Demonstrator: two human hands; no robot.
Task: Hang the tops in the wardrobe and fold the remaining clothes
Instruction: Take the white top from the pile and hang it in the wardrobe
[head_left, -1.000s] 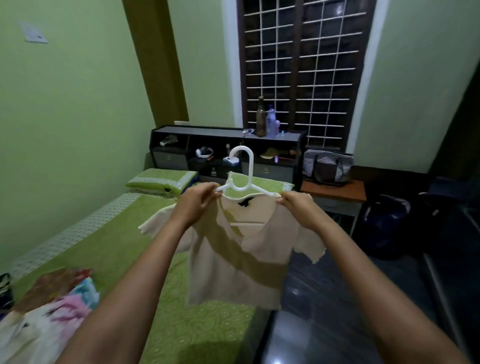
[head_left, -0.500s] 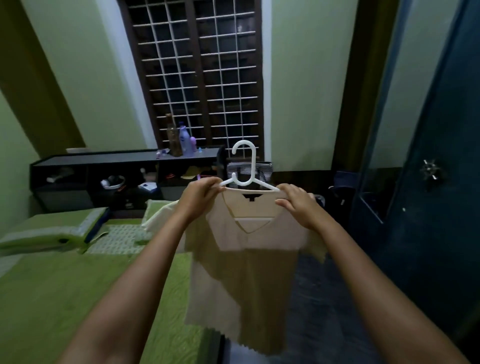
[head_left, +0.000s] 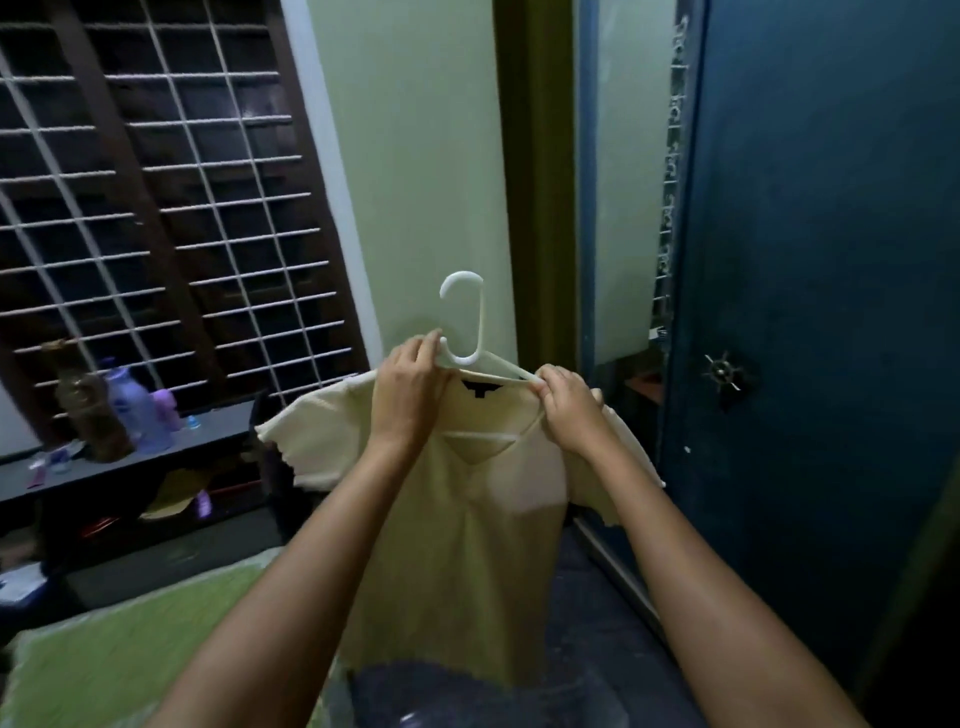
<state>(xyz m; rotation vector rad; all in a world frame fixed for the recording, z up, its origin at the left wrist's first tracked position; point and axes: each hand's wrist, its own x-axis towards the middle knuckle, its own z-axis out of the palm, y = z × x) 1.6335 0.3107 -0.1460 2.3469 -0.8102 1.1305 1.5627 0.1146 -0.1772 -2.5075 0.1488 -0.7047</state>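
- Pale green bedroom walls surround a barred window (head_left: 156, 208) on the left and a dark blue wardrobe door (head_left: 831, 260) on the right.
- Left hand (head_left: 408, 395) grips the left shoulder of a cream top (head_left: 467, 545), its fingertips curled at the neck of a white hanger (head_left: 465, 332).
- Right hand (head_left: 569, 408) pinches the top's right shoulder against the hanger's arm.
- Top hangs on the hanger between both hands, held up at chest height, just left of the wardrobe door and not touching it.
- Hanger hook stands upright above the hands, in front of the wall.
- Black shelf unit (head_left: 156, 457) under the window carries a brown bottle (head_left: 91, 410) and a purple bottle (head_left: 137, 410); its lower compartments hold small items too dim to name.
- Green bed cover (head_left: 130, 649) lies at lower left.
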